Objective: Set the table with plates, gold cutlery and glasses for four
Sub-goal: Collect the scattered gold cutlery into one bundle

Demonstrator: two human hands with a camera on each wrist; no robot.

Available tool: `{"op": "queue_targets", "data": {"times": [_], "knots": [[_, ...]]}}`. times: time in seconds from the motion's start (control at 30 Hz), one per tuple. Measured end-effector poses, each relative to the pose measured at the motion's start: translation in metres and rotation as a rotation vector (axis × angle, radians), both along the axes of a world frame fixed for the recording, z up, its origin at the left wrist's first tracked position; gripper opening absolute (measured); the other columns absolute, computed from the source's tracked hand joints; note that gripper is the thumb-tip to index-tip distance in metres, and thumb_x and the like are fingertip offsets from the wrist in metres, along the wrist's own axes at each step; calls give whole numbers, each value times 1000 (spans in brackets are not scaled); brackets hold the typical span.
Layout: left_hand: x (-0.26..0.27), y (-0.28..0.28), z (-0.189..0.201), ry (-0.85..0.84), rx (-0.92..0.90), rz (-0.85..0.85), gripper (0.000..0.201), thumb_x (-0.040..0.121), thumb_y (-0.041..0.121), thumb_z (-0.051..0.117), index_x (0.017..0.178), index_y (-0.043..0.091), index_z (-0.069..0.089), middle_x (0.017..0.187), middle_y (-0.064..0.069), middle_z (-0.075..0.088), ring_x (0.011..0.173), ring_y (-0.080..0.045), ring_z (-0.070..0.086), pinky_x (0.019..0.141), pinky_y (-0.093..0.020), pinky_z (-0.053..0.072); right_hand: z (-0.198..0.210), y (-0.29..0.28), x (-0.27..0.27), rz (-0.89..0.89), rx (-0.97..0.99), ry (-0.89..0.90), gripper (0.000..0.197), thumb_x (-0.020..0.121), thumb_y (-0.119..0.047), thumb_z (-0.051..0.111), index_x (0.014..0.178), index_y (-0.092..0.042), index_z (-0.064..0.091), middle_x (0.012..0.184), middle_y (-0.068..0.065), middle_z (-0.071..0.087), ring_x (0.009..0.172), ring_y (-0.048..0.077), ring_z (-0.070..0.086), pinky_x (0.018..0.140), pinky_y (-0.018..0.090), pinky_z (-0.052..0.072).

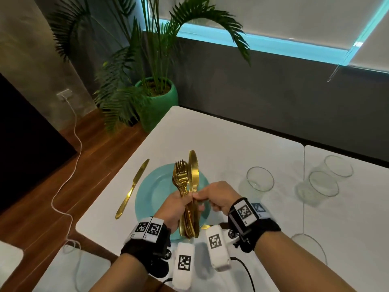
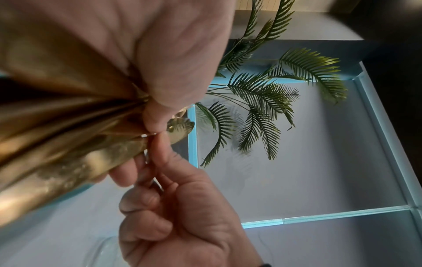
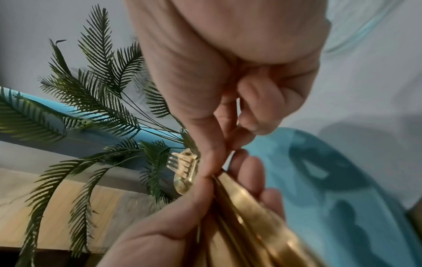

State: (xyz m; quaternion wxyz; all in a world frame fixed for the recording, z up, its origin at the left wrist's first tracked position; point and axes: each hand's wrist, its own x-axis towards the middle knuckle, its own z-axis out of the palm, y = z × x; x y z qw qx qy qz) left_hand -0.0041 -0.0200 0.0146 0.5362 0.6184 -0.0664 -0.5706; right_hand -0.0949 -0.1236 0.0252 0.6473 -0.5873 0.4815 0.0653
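My left hand (image 1: 179,204) grips a bundle of gold cutlery (image 1: 188,186), forks and knives standing upright above a teal plate (image 1: 151,192) on the white table (image 1: 231,144). My right hand (image 1: 207,197) pinches one piece of the bundle between thumb and forefinger, just above the left fist. The left wrist view shows the gold handles (image 2: 68,126) fanning out of my fist and the right fingers (image 2: 164,150) pinching at the bundle. The fork tines (image 3: 185,162) appear in the right wrist view, beside the plate (image 3: 342,180). One gold knife (image 1: 132,188) lies left of the plate.
Three clear glasses (image 1: 260,179) (image 1: 323,183) (image 1: 338,166) stand on the table to the right; a fourth (image 1: 309,247) is near my right forearm. A potted palm (image 1: 155,95) stands beyond the table's far left corner. A white cable (image 1: 69,165) trails over the wooden floor.
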Motion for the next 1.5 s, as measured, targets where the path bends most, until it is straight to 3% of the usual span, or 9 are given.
{"op": "queue_targets", "data": {"times": [0.13,0.27,0.37,0.6,1.03,1.2,1.27,1.4,1.5], "knots": [[-11,2,1,5,30,-23,19,101,14,36,96,8,53,71,-8,56,59,-17,56,64,-33,50,2,1,-16,8,-17,-40,17,84,-23,68,75,-9,66,59,-2,62,48,8,38,46,20,28],[-13,2,-2,-61,89,-13,12,100,15,38,99,11,50,77,-7,55,66,-17,55,74,-37,51,-10,-12,-35,202,-549,324,29,88,-33,60,89,-5,69,83,8,68,68,19,60,69,28,54],[-11,4,-4,-76,97,-10,10,99,11,38,94,11,47,75,-6,54,65,-17,54,70,-35,49,-38,2,-50,383,-727,468,26,88,-29,58,100,-9,70,102,6,68,94,22,64,82,29,52],[-11,9,-4,-115,110,0,11,99,11,39,94,13,48,77,-6,54,66,-17,55,71,-32,50,-80,52,-57,642,-888,428,29,94,-18,41,110,-13,64,105,12,65,100,29,62,65,28,36],[-21,17,-5,-148,118,-36,12,99,9,39,90,10,48,76,-7,55,65,-18,55,69,-33,50,-81,54,-79,310,-702,524,24,90,-19,55,106,-9,69,111,9,66,102,24,63,83,29,51],[-25,21,-7,-148,130,-27,6,98,8,43,98,10,48,78,-6,57,67,-17,58,69,-33,51,-84,51,-85,106,-537,607,21,84,-19,63,100,-6,66,109,8,67,100,20,65,54,14,40],[-26,23,-5,-135,134,-23,8,97,8,43,94,11,49,77,-6,57,67,-17,58,69,-33,51,-81,49,-84,37,-459,628,24,80,-24,71,94,-6,67,104,6,69,97,18,66,54,14,40],[-28,23,-1,-113,132,-29,12,98,6,42,89,12,48,77,-7,55,66,-17,56,66,-30,51,-80,45,-83,-25,-379,640,32,71,-27,78,61,-11,53,87,7,69,66,16,62,39,17,33],[-29,23,-1,-120,137,-32,6,98,8,43,95,10,47,79,-7,57,67,-18,57,68,-31,52,-78,43,-84,-15,-317,640,35,68,-29,79,57,-12,50,75,5,64,55,14,54,39,18,35]]}}
